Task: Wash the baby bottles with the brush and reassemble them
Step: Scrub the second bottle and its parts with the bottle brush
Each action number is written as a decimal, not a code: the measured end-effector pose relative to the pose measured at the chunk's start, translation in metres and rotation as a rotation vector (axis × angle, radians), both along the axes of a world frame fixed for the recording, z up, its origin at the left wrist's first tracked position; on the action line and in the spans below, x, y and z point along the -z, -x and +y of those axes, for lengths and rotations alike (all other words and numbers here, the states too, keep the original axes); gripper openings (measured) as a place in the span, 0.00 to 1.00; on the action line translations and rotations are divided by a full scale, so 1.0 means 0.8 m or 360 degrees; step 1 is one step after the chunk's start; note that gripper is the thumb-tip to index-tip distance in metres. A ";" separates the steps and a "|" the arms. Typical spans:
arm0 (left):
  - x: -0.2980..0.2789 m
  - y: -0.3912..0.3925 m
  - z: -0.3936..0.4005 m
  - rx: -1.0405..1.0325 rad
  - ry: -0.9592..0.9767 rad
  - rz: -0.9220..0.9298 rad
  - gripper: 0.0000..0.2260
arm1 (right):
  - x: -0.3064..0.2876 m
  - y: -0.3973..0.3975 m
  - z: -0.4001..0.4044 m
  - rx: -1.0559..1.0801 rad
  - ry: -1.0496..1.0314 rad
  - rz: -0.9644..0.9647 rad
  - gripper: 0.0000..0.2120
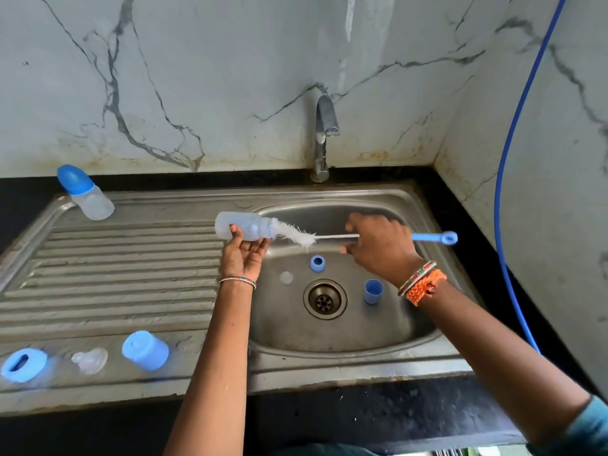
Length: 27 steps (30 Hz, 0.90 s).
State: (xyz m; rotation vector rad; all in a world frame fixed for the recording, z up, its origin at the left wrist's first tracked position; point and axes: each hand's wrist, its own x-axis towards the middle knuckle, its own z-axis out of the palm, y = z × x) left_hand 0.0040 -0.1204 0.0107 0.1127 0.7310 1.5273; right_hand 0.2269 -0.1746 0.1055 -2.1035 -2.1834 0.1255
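A: Bottle (245, 226) held sideways over the rim of the sink (411, 205), mouth toward 3 o'clock. Why sideways?

B: Probably to line the mouth up with the brush (296, 233) and let drips fall into the basin. Bristles half in the neck, wire stem running toward 3 o'clock, blue handle end poking out past the right hand (378, 245).

A: And the fingers?

B: Left hand (245, 255) under the bottle, palm up, thumb (234, 231) curled onto the near side, other fingers cupping from below. Clamped on the bottle, loosely. Right hand wrapped round the brush stem, fingers (353, 225) folded together over it; exact pinch hidden by the knuckles.

A: Loose parts?

B: In the basin: 1 blue ring (317, 263) at 12 o'clock of the drain (325, 299), 1 clear teat (286, 278) at 10 o'clock, 1 blue cap (373, 291) at 3 o'clock. Likely dropped there for washing. On the drainboard (115, 274), near edge: another ring (23, 364), teat (89, 359) and cap (145, 349) in a row, seemingly set aside for reassembly.

A: Anything assembled?

B: 1 capped bottle (84, 191) standing at the drainboard's far left corner. Tap (324, 133) apparently not running.
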 end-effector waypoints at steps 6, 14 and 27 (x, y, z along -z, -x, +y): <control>-0.016 -0.002 0.004 0.0009 0.0085 0.0031 0.13 | 0.005 -0.009 -0.002 -0.0201 -0.0601 0.0195 0.08; -0.012 0.007 0.000 0.0156 -0.0249 -0.0191 0.31 | 0.022 -0.019 -0.002 0.0195 0.1528 0.1704 0.18; -0.007 0.028 0.009 -0.0219 0.0233 -0.0092 0.18 | 0.014 -0.026 -0.028 -0.0054 -0.0169 0.0353 0.08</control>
